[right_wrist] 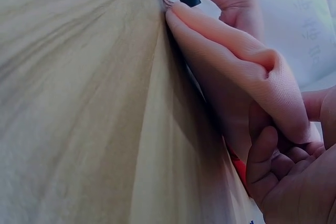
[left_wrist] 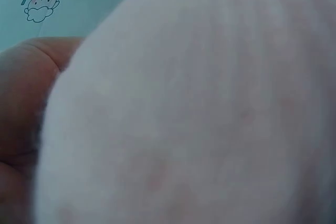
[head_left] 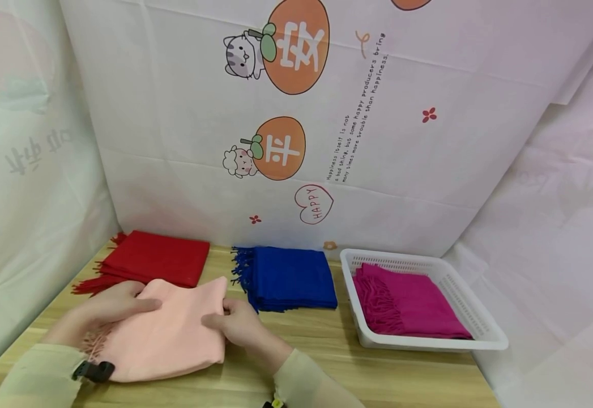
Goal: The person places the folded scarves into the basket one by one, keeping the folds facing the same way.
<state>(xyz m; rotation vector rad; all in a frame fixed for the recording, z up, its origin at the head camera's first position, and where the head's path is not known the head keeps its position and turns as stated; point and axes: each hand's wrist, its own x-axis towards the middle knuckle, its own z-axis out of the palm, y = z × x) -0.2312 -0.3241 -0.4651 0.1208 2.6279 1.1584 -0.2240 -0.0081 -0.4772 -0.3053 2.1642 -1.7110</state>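
A folded pale pink scarf (head_left: 174,334) is held between both hands at the front left, its fringe (head_left: 94,343) on the left side. My left hand (head_left: 115,306) grips the upper left edge, thumb on top. The right edge is pinched by my right hand (head_left: 242,323), thumb above and curled fingers (right_wrist: 262,156) below. In the right wrist view the folded layers are tilted off the wooden table. Pink cloth (left_wrist: 173,103) fills most of the left wrist view and hides much of the left hand there.
A folded red scarf (head_left: 158,258) lies behind the left hand. A folded blue scarf (head_left: 293,277) is at the back centre. At the right, a white plastic basket (head_left: 490,340) contains a folded magenta scarf (head_left: 423,303). White printed cloth (head_left: 189,113) walls the wooden table (head_left: 316,340).
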